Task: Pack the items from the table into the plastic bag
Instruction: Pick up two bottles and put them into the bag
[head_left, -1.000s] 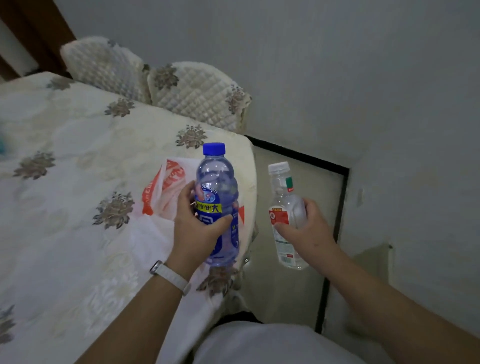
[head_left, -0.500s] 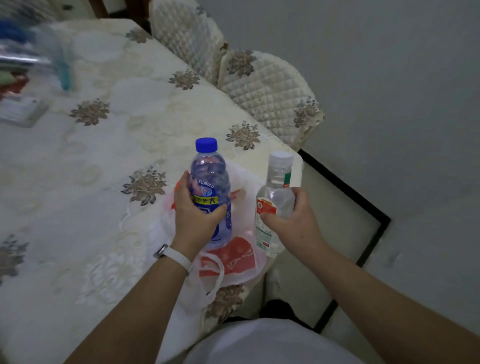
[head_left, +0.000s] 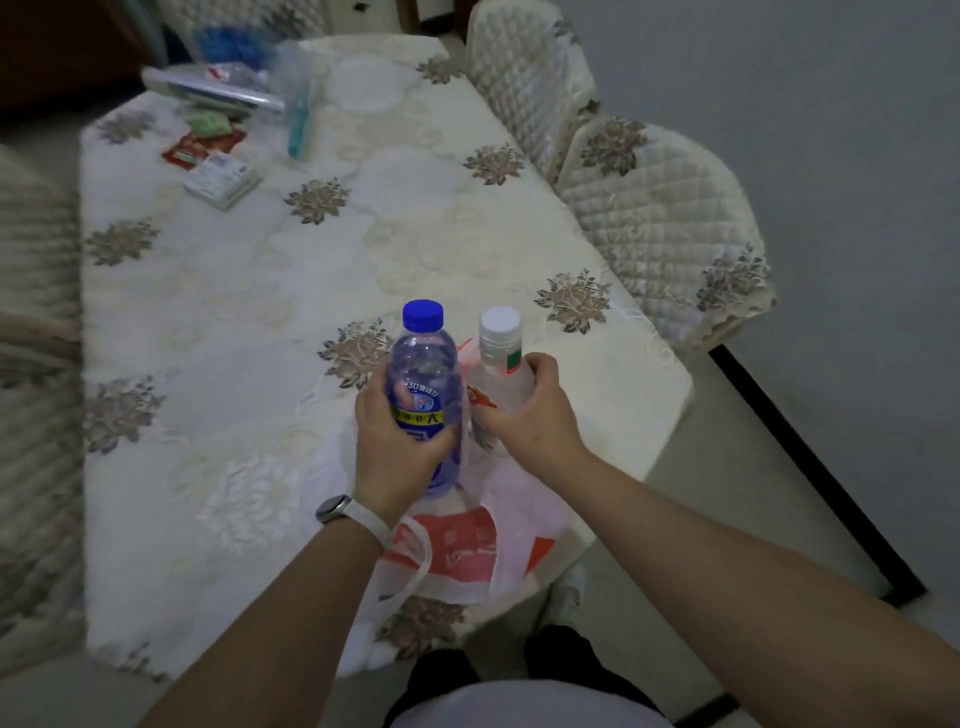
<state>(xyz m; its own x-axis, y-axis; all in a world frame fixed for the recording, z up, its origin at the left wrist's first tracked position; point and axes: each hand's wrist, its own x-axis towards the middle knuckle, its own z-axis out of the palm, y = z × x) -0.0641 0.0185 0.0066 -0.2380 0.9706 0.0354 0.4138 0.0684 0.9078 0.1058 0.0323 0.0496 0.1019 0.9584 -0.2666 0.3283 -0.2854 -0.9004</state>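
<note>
Light: dim, flat indoor light with a greyish cast; top-left corner near black.
Glare: weak sheen on blue-capped bottle.
Sharpest: centre; its label is partly legible, white-capped bottle softer.
Blur: far-end clutter smeared; left quilted chair motion-streaked.
Distortion: wide-angle; table edges splay, black floor strip slants.

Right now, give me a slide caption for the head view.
Left hand grips a blue-capped bottle, right hand a white-capped bottle, over a red-and-white plastic bag.
</note>
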